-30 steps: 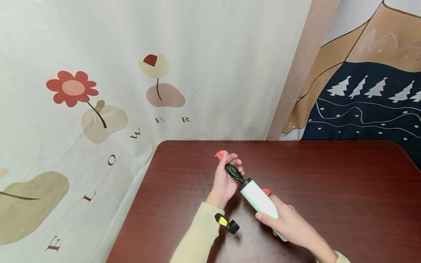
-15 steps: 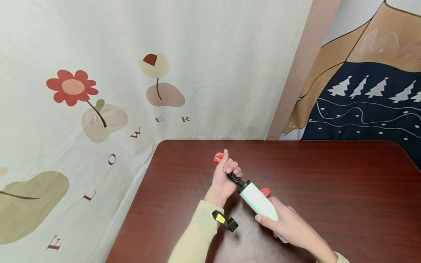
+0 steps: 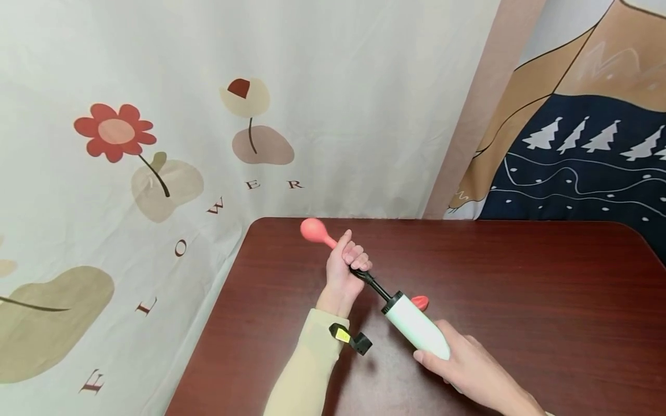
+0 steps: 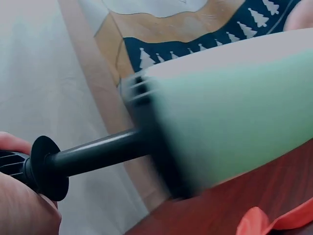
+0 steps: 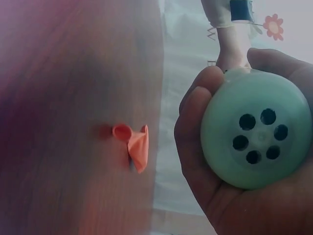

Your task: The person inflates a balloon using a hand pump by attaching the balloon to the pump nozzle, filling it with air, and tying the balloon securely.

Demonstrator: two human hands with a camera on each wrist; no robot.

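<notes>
A mint-green balloon pump (image 3: 418, 327) slants between the hands, its black rod (image 4: 98, 152) drawn out of the barrel. My left hand (image 3: 346, 263) curls round the black handle (image 4: 48, 169) and the neck of a small, partly inflated red balloon (image 3: 313, 230), which points to the upper left. Fingers hide where balloon and pump meet. My right hand (image 3: 468, 358) grips the rear of the barrel; in the right wrist view its fingers wrap round the holed round end (image 5: 259, 134). A limp red balloon (image 3: 420, 303) lies on the table just beyond the barrel.
The dark red-brown table (image 3: 546, 300) extends to both sides and ends at a pale curtain (image 3: 364, 115) with flower prints. A darker printed cloth (image 3: 583, 173) hangs at the back right. A black wrist-camera mount (image 3: 351, 338) sticks out from my left sleeve.
My left hand has closed round the handle and moved to the upper left, drawing the rod out of the barrel. The balloon at that hand has swelled from limp to round. The right hand keeps its grip.
</notes>
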